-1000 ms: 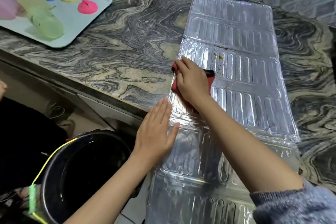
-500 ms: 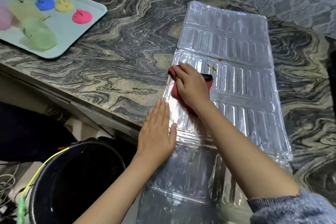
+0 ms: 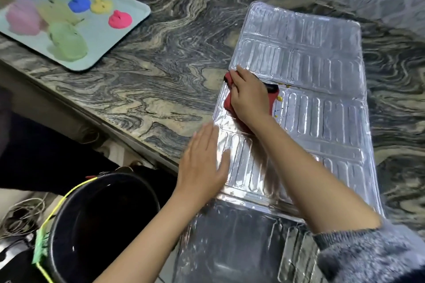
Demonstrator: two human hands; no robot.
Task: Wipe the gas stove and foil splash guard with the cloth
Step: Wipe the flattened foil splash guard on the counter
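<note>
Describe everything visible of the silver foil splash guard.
The silver foil splash guard is a long sheet of ribbed panels, lying flat on the marbled stone counter, its near end past the edge. Yellow specks stain its middle. The right hand presses a red cloth on it; the left hand rests on its left edge.

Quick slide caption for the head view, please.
Right hand presses a red cloth onto the foil splash guard while the left hand lies flat on its edge.
</note>
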